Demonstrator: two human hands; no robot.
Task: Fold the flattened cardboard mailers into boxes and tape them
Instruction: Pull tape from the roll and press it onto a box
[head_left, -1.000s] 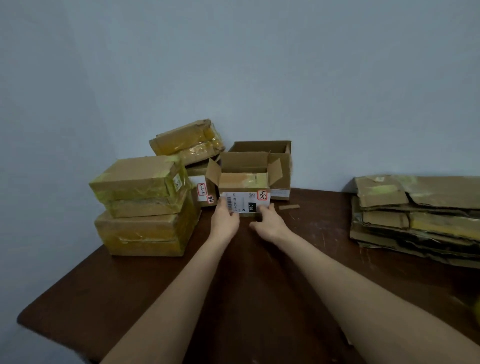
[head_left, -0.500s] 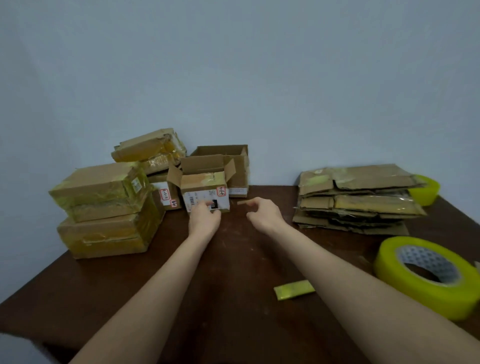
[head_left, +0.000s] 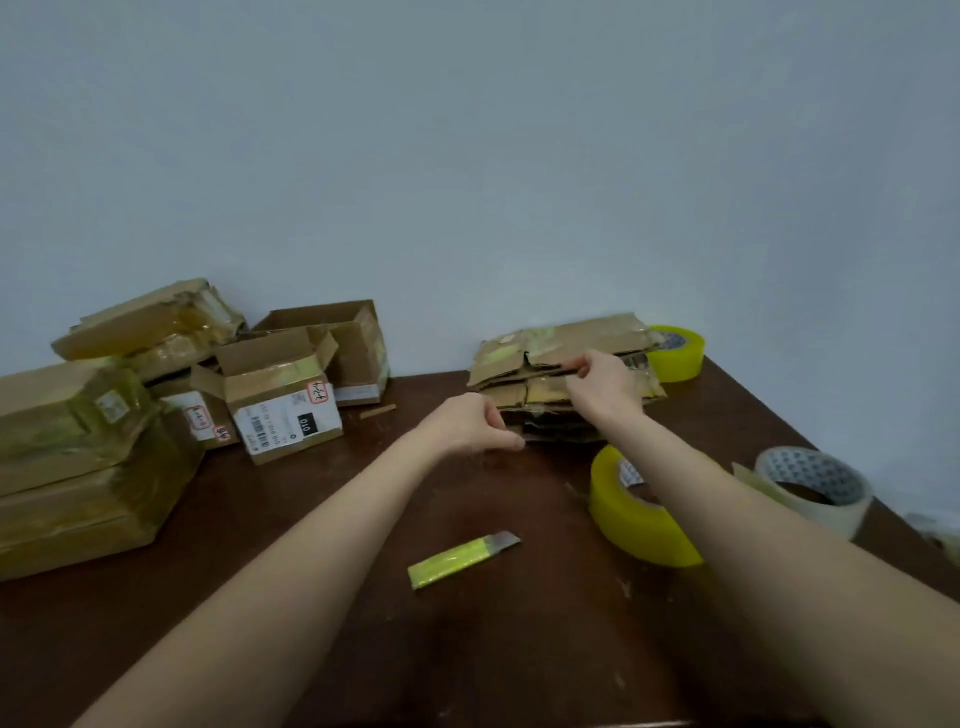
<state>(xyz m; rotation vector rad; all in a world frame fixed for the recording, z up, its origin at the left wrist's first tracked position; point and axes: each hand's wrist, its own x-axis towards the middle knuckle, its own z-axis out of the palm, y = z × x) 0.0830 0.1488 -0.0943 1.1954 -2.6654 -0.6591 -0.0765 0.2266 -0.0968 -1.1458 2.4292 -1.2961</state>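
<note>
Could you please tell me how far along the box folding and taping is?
Done: taped boxes stacked at left; two folded boxes stand open. In hand: the right hand pinches the top flattened mailer of the stack, left hand beside it. Left: the rest to fold and tape.
</note>
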